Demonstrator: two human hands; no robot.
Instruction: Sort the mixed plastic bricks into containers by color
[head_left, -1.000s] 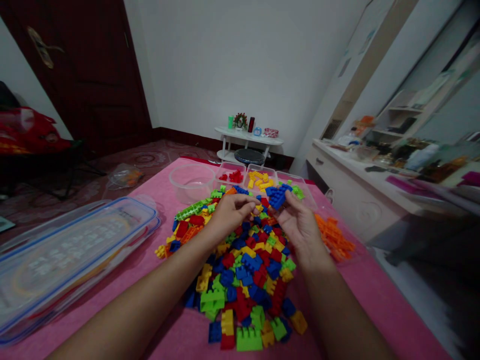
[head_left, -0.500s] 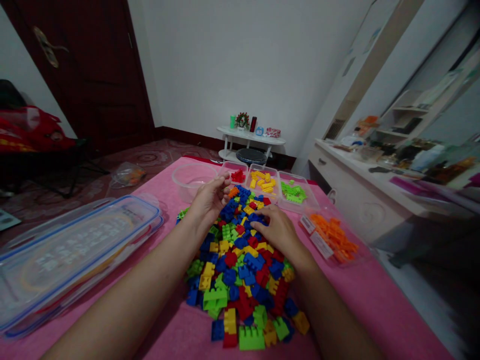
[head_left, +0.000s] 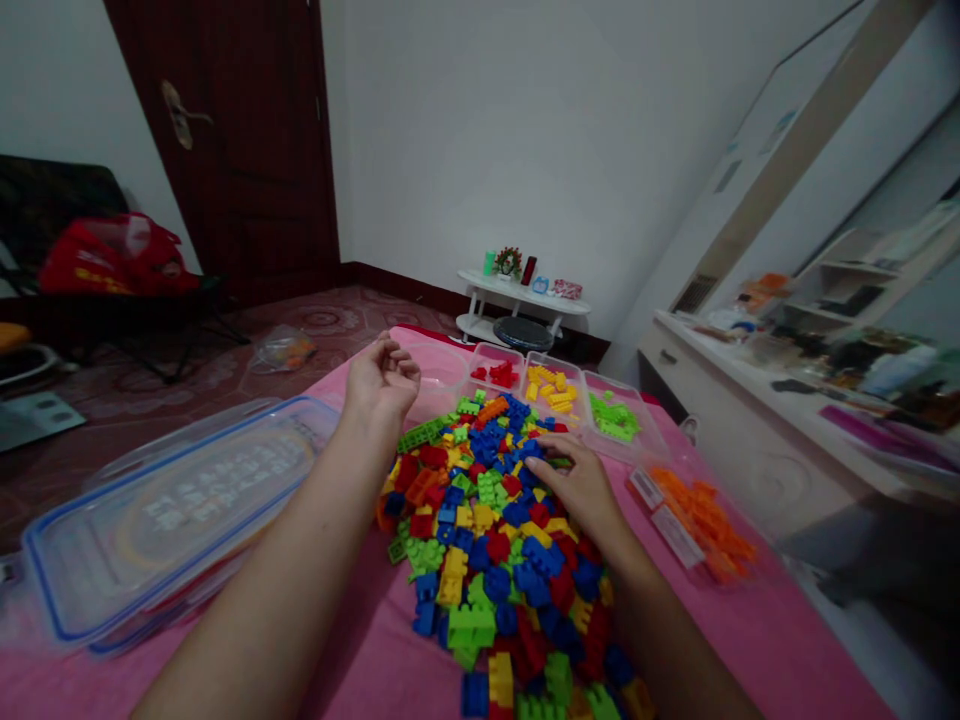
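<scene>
A heap of mixed toy building bricks (head_left: 491, 520) in blue, red, yellow, green and orange lies in front of me. My left hand (head_left: 384, 382) is raised at the far left of the heap, palm turned inward, fingers loosely curled and apart, with nothing visible in it. It is beside a clear round bowl (head_left: 442, 372). My right hand (head_left: 576, 478) rests at the heap's right side, thumb and fingers apart over blue bricks (head_left: 529, 452); the space under its palm is hidden. An orange brick (head_left: 493, 408) lies on the far part of the heap.
Behind the heap stand clear boxes with red bricks (head_left: 498, 374), yellow bricks (head_left: 553, 388) and green bricks (head_left: 613, 416). A box of orange bricks (head_left: 705, 525) is at right. A blue-rimmed lid (head_left: 187, 510) lies left on the pink cloth (head_left: 360, 640).
My left hand has drawn left, away from the far end of the heap. My right hand stays at the heap's right side. The view has shifted, so the scene sits further right and lower.
</scene>
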